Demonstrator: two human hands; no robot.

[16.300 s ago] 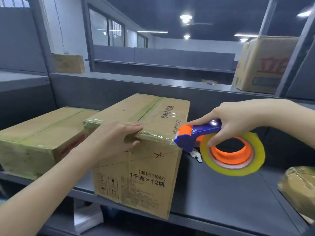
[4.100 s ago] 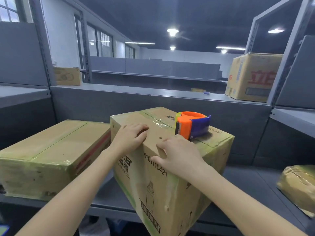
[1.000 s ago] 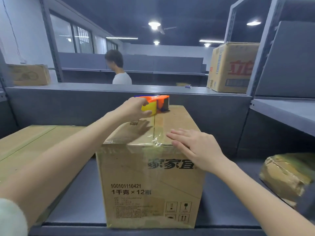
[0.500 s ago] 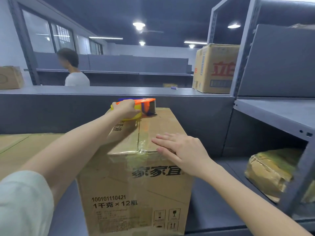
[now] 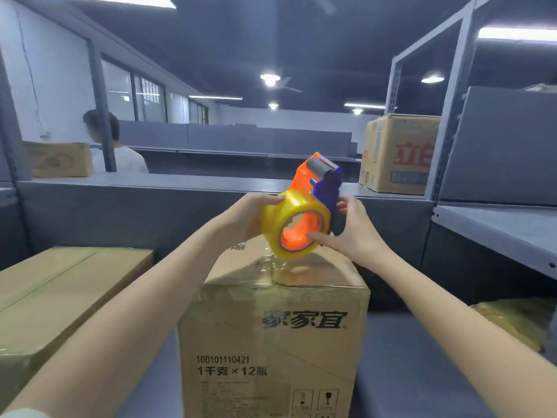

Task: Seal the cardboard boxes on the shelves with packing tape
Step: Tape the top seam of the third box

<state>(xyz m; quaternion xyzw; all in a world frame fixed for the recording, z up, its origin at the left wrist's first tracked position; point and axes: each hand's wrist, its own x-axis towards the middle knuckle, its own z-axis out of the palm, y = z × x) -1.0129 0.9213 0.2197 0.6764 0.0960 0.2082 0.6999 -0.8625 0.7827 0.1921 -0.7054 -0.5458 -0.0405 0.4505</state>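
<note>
The grey shelf carries 2 cartons: a low left box and, just beside it, the taller centre box, which stands upright at the front edge with crinkled clear tape already over its top seam.

Both hands hold the tape dispenser above that box, apart from the lid, with roller and blade tilted up and away. The left hand grips the yellow roll from the left. The right hand pinches the orange core rim and the blue handle.

This looks like readying the tool. To do it well, bring the free tape end over the roller, keep fingertips off the toothed blade, then start the strip past the box's far edge and press down evenly along the seam.

There is open room right of the centre box, up to the wrapped bundle. The upper shelf juts out on the right, and the back panel stands behind.
</note>
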